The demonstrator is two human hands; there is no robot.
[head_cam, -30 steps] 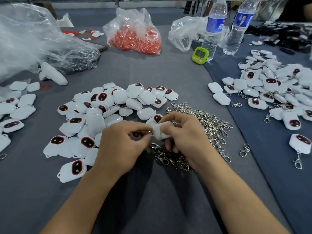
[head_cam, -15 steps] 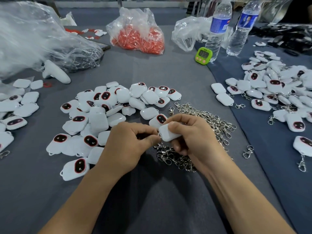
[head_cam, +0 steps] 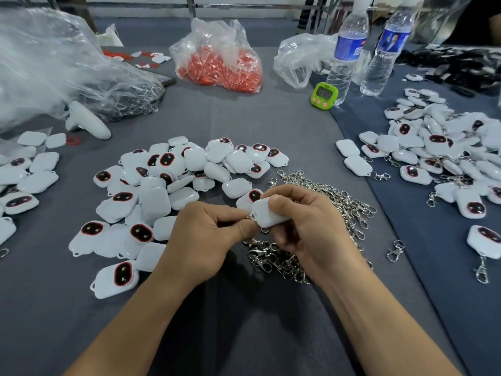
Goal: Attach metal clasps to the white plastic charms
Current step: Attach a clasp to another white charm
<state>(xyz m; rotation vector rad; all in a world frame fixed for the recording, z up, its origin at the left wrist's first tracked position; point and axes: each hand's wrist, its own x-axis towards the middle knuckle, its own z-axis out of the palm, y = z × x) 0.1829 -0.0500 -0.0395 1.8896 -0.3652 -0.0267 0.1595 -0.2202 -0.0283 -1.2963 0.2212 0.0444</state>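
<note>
Glossy plastic charms (head_cam: 154, 196), shiny metal clasps (head_cam: 336, 202)

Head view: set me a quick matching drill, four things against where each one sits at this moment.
Things:
1 green timer
2 bag of red pieces
3 clasp pile
4 white charm

Places:
a in the right hand
b beside a water bottle
c far centre of the table
d right of the loose charm heap

Pairs: 1-b, 2-c, 3-d, 4-a

green timer (head_cam: 324, 94), two water bottles (head_cam: 347, 47), plastic bags (head_cam: 219, 54)
</note>
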